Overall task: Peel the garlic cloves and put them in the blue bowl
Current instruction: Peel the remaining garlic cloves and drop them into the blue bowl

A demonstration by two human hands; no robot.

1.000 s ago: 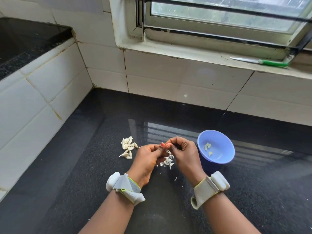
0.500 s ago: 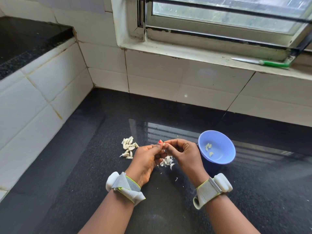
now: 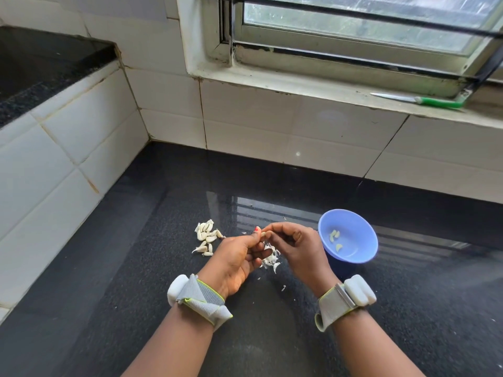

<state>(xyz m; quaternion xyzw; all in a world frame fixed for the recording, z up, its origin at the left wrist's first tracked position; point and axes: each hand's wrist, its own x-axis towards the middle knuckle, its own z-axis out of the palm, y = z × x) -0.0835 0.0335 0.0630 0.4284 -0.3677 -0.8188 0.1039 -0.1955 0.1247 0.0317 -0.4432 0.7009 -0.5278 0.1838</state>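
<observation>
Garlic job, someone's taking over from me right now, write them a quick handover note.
Left hand and right hand: both pinch one garlic clove above the counter, mid-peel.
Unpeeled cloves lie in a pile left of the hands; loose skins lie under them.
Blue bowl stands to the right, holding a few peeled cloves.
Left: finish this clove, drop it in the bowl, then peel the pile.

1. Left hand (image 3: 236, 259) is raised in front of the body, fingers curled, thumb tip meeting the right fingertips.
2. Right hand (image 3: 298, 248) sits just beside it, fingers curled in a pinch.
3. Both forearms angle inward, each wrist banded.
</observation>
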